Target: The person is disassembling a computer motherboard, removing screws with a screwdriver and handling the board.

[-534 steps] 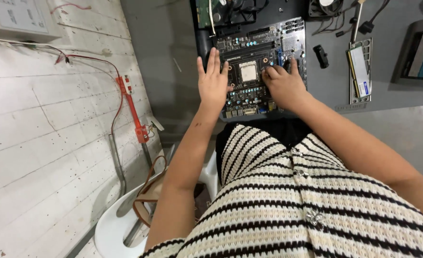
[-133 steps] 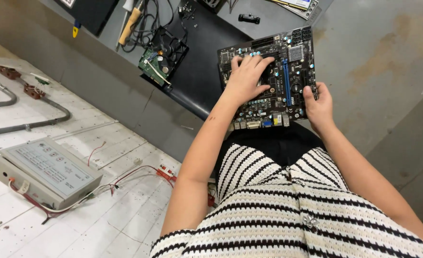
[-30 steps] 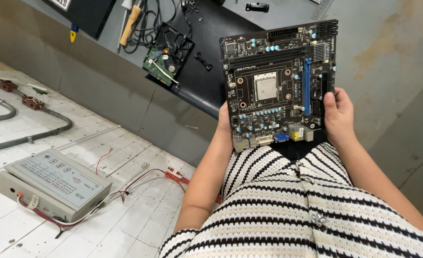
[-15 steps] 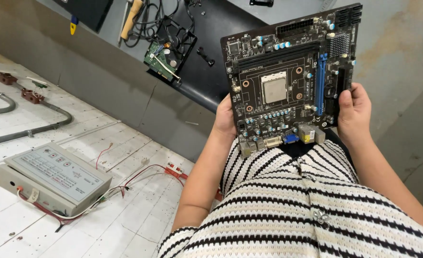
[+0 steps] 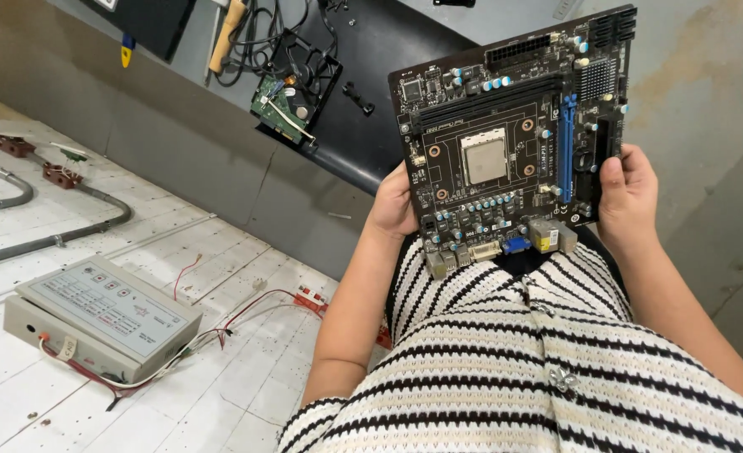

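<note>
I hold a dark computer motherboard [image 5: 506, 143] up off the bench, tilted towards me, with its square silver processor in the middle and a blue slot on its right side. My left hand [image 5: 395, 205] grips the board's left edge from behind. My right hand [image 5: 627, 191] grips the right edge, thumb on the front. The connector ports at the board's lower edge hang just above my black-and-white striped top.
On the black mat [image 5: 388, 50] of the grey bench [image 5: 707, 59] lie a bare hard drive [image 5: 286, 94], tangled cables and a wooden-handled tool [image 5: 223, 29]. On the white-painted floor at left stand a grey control box [image 5: 103, 315] with red wires and grey conduit pipes [image 5: 44, 218].
The motherboard has been lifted off the bench and brought up closer to my face over the last second, both hands staying on its edges.
</note>
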